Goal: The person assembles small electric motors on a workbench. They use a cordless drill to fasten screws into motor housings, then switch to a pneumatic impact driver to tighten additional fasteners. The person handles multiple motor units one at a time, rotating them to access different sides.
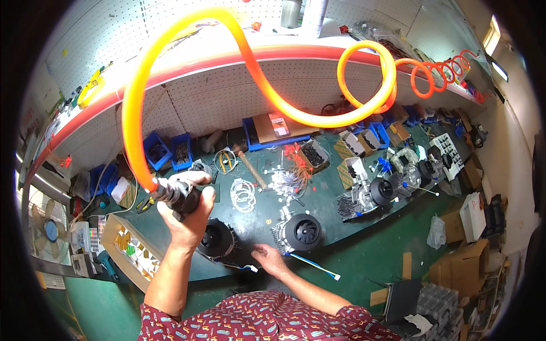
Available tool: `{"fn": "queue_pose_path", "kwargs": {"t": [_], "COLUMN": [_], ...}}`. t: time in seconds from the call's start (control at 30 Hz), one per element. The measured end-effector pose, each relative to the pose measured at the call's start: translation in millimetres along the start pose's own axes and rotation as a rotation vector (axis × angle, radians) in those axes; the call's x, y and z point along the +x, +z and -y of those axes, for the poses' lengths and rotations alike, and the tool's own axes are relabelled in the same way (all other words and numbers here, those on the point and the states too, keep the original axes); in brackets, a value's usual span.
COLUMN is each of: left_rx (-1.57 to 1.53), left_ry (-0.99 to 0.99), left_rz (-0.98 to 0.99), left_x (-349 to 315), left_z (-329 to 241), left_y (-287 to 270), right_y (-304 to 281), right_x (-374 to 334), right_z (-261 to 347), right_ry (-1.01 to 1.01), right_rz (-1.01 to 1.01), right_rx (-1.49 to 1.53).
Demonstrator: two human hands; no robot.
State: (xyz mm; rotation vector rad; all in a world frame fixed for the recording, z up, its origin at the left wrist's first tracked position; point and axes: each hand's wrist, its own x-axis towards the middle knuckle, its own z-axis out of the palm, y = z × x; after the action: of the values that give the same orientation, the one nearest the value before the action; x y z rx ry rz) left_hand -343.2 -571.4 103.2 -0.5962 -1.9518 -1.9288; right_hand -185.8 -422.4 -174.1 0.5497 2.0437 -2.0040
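- Green workbench (364, 250) is packed with parts, blue bins along its back edge.
- Coiled orange air hose (256, 62) loops overhead, down to the black air tool (179, 196).
- Left hand (187, 219) is clenched around that tool, above a black round blower unit (216, 241) at the front edge.
- Right hand (271, 258) rests flat and loose just beside it.

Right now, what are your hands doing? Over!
Left hand gripping black air tool on coiled orange hose. Right hand flat on green bench beside round black blower unit. Nothing between them.
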Motion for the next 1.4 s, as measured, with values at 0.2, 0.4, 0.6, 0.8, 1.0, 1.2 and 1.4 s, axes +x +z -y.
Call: {"fn": "queue_pose_path", "kwargs": {"t": [0.2, 0.4, 0.6, 0.8, 1.0, 1.2, 1.4], "left_rx": [0.067, 0.04, 0.013, 0.049, -0.012, 0.035, 0.031], "left_ry": [0.036, -0.009, -0.014, -0.002, -0.017, -0.009, -0.021], "left_rz": [-0.008, -0.015, -0.031, -0.018, -0.011, 0.01, -0.002], "left_x": [4.9, 7.7, 11.8, 17.5, 19.6, 20.5, 19.2], "left_z": [19.9, 35.7, 45.9, 48.9, 55.6, 54.8, 59.1], "left_y": [13.6, 26.6, 39.6, 47.1, 53.5, 53.4, 54.1], "right_y": [1.3, 0.6, -2.8, -4.1, -5.9, -5.1, -6.8], "right_x": [7.5, 11.1, 13.8, 17.8, 19.4, 19.9, 20.0], "right_z": [-19.3, -30.0, -35.8, -42.5, -45.1, -47.6, -46.6], "right_ry": [0.006, 0.064, 0.061, 0.062, 0.047, 0.051, 0.066], "right_rz": [0.045, 0.133, 0.149, 0.137, 0.105, 0.1, 0.116], "right_rx": [0.056, 0.075, 0.105, 0.099, 0.079, 0.079, 0.071]}}
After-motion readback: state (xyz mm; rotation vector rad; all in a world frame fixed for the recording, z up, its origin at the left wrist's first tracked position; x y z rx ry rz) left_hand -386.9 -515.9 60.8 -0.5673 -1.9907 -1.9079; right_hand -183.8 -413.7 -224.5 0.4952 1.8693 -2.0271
